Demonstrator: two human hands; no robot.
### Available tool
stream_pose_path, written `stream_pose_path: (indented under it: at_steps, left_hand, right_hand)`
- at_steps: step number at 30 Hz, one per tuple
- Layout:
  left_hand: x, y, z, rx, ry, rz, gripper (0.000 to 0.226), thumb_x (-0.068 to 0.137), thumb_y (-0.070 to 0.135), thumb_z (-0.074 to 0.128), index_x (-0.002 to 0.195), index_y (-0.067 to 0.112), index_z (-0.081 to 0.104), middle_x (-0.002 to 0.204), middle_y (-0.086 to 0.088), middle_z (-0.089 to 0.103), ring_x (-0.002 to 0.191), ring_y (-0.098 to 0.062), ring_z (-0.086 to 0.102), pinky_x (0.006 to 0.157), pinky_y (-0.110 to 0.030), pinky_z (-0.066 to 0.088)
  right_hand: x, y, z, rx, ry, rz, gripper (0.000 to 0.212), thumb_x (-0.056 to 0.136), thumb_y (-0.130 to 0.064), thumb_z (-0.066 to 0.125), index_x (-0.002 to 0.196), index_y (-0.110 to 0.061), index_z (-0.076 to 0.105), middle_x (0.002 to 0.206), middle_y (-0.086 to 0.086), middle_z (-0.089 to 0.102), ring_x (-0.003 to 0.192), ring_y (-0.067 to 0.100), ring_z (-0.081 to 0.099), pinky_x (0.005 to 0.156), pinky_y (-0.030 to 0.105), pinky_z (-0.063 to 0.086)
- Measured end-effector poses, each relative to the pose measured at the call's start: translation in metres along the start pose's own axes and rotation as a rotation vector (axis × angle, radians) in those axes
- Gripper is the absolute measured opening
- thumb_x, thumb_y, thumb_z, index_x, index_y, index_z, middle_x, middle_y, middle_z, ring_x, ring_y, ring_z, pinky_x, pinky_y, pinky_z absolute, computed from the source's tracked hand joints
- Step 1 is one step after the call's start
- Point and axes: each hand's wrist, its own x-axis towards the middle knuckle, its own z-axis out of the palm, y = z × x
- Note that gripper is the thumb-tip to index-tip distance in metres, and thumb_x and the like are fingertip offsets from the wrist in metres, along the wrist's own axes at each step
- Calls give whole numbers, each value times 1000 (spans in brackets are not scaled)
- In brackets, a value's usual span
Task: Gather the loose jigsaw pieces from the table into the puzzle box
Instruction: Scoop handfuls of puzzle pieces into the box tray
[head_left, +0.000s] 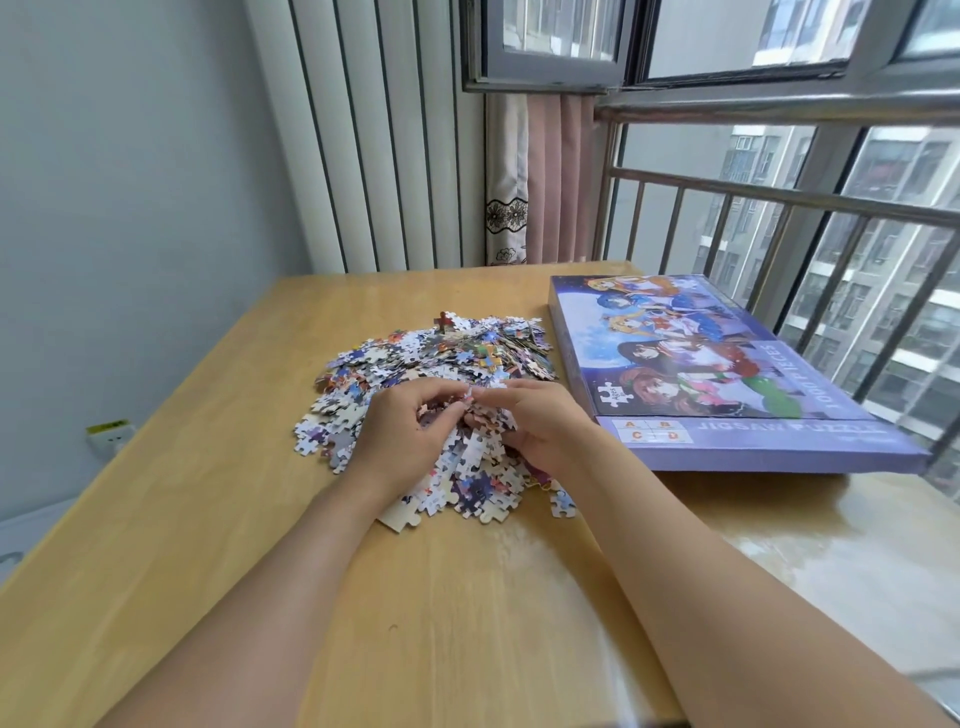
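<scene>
1. White wall socket with yellow label (110, 435): low on the wall left of the table, well apart from the work; no part in the task.
2. Light wooden table top (218, 499): flat bearing surface, wide enough to keep pile and box side by side.
3. Heap of small multicoloured cardboard jigsaw pieces (441, 353): mounded mid-table, left of the box; stray pieces at the near and left edges. None seen in the box.
4. Left hand (402, 434): set on the near side of the heap, fingers curled into the pieces, apparently raking a clump together.
5. Right hand (540, 423): opposite the left, fingers curled, fingertips meeting the left's over the heap; both pinching a few pieces, probably to bunch a handful. Exact count held not discernible.
6. Flat purple cardboard puzzle box with cartoon picture lid (727, 364): just beside the heap on the right, near the window railing; lid appears closed, so likely to need opening before any transfer.
</scene>
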Motion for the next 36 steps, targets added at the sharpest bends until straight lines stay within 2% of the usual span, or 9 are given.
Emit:
stream_pose_path:
  at_steps: [7,9,14,19,23,29,31,34,36]
  left_hand:
    - [2,1,-3,41,135,-82,24,94,14,64,115,20,73,107,11,71,100,-1,64,84,-4,44]
    - [2,1,0,52,100,-109,24,94,20,66,116,20,74,108,12,71,98,0,64,82,-5,46]
    - [2,4,3,47,59,-91,21,93,24,69,112,21,76,100,13,73,88,1,68,77,-21,57]
    - [-1,7,2,8,58,-68,21,95,20,67,114,23,75,109,15,71,94,9,64,76,-8,49]
    - [-4,7,-2,58,139,-66,23,96,22,64,118,19,73,115,10,71,107,1,62,82,2,39]
    - [1,8,3,172,58,73,23,94,22,66,115,19,73,115,5,72,107,-10,65,95,-34,53]
    - [2,9,7,185,29,95,24,93,22,67,116,18,73,115,3,72,108,-13,65,97,-35,53]
    - [1,10,10,189,24,101,23,94,20,66,116,17,72,113,3,72,105,-12,65,95,-32,53]
    - [0,11,8,176,51,71,21,94,17,65,114,18,73,111,5,72,103,-11,65,92,-32,54]
  right_hand:
    - [-4,-2,-1,234,25,-24,29,81,8,77,107,3,65,92,15,75,65,17,75,59,29,59]
    - [-3,-1,-1,203,21,-18,19,83,6,76,97,-2,67,94,14,75,69,14,73,60,29,58]
    - [-4,0,3,160,-32,15,47,85,-7,78,128,2,63,116,13,72,84,12,66,59,23,50]
    - [-11,-5,3,193,-79,58,30,91,-7,72,118,4,69,85,2,69,61,2,62,44,15,48]
    - [-7,-3,7,281,-48,12,29,85,4,74,113,5,68,94,15,74,78,21,74,64,26,61]
    - [2,-3,3,224,52,-14,36,83,4,77,118,2,67,91,13,74,72,15,75,57,24,57]
    - [7,-4,4,201,95,-36,34,82,2,79,114,-1,67,92,13,74,63,12,73,48,21,53]
    - [12,-4,4,186,137,-50,40,78,-2,84,115,-5,69,99,15,76,86,24,74,59,31,55]
    - [12,-3,3,174,160,-66,38,78,-3,84,112,-6,69,99,15,76,82,23,74,53,26,51]
